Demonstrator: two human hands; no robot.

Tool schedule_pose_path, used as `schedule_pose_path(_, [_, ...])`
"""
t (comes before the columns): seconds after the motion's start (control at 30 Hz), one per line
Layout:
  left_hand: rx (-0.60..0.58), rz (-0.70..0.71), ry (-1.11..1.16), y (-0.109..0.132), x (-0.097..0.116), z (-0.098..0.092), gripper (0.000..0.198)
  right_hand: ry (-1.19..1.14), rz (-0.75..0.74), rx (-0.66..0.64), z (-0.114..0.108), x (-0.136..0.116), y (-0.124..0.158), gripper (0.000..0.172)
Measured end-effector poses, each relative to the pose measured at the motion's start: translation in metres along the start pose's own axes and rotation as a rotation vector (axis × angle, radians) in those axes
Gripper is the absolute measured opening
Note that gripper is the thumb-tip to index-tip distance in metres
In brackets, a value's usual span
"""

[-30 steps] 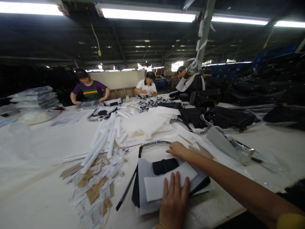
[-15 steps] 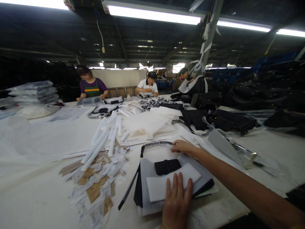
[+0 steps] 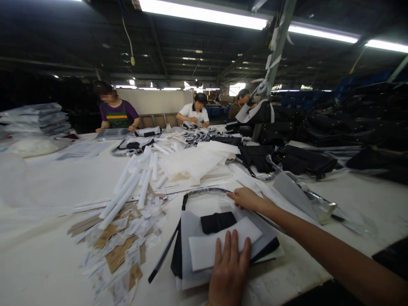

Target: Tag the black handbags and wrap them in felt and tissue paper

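Note:
A black handbag lies on the table with thin white wrapping sheet over its front and a black buckled flap showing. Flat on a white foam piece on the bag rests my left hand, its fingers spread. The bag's handle, wrapped in clear plastic, arches above it. My right hand is at the right part of this handle, index finger along it and the other fingers curled. A dark strap sticks out at the bag's left.
Paper tags and white foam rolls lie to the left. Beyond the bag is a stack of white sheets. Several black bags lie at right, near plastic-wrapped material. Co-workers sit across the table.
The whole view has shifted slightly, so things appear further left. My right index finger is straighter along the handle. My left hand stays flat on the foam piece.

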State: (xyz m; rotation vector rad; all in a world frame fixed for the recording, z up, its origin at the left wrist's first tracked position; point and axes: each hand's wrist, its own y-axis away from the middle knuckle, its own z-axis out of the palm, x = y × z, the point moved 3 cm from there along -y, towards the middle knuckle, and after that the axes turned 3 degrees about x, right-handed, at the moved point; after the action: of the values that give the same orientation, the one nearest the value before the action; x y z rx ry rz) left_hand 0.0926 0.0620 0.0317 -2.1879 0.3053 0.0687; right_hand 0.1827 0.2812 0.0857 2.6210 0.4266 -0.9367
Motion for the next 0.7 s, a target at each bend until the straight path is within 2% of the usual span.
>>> schedule_pose_path(0.17, [0.048,-0.024,-0.003,0.002,0.003,0.005,0.040,0.025,0.117,-0.103,0.016,-0.009,-0.022,0.059])
schedule_pose_path(0.3, [0.091,-0.051,0.013,0.005,0.004,0.010,0.040,-0.051,0.128,-0.150,0.020,-0.014,-0.018,0.057])
schedule_pose_path(0.4, [0.088,-0.018,0.004,0.005,0.003,0.011,0.040,-0.192,0.059,-0.157,0.020,-0.022,-0.008,0.058])
schedule_pose_path(0.57, [0.083,-0.014,-0.007,0.005,0.002,0.008,0.040,-0.435,-0.166,-0.211,0.005,-0.039,0.039,0.076])
schedule_pose_path(0.63, [0.053,-0.004,-0.009,0.005,0.003,0.007,0.041,-0.474,-0.268,-0.314,-0.006,-0.039,0.067,0.077])
schedule_pose_path(0.7, [0.003,0.001,-0.019,0.006,0.003,0.005,0.042,-0.525,-0.321,-0.477,-0.015,-0.034,0.091,0.077])
